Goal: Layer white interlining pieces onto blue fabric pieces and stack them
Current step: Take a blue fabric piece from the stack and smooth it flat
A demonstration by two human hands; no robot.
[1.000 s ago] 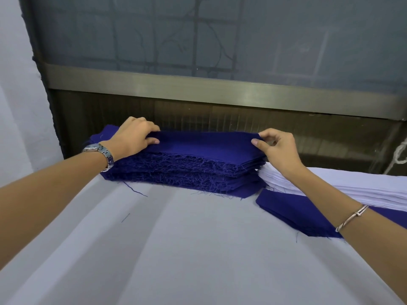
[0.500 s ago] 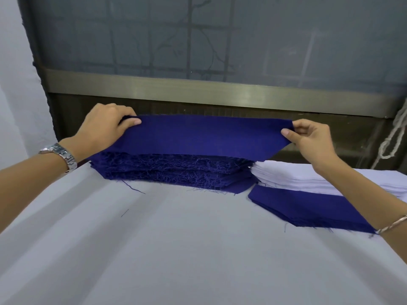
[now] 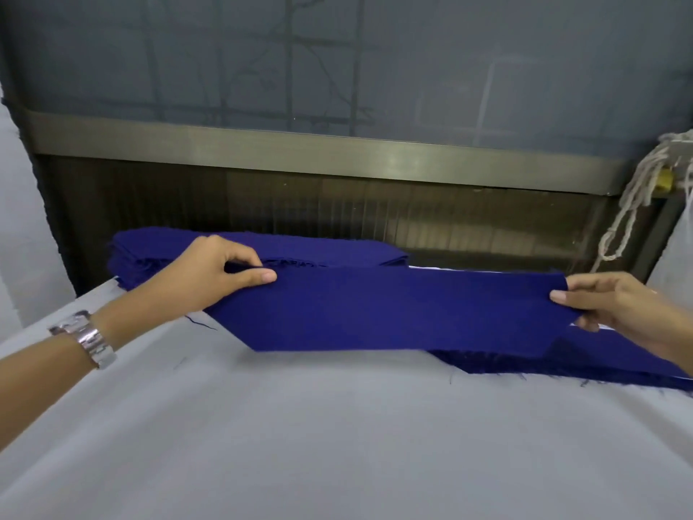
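One white cloth covering fills the lower frame. Above it, the left hand, wearing a metal wristwatch, pinches the left end of a single blue fabric piece between thumb and fingers; the right hand pinches the right end likewise. The piece spans centre frame, over a low blue pile at lower right. Behind it shows a sliver of white interlining, then a blue fabric stack at centre left. A metal rail crosses beyond; rope hangs at upper right.
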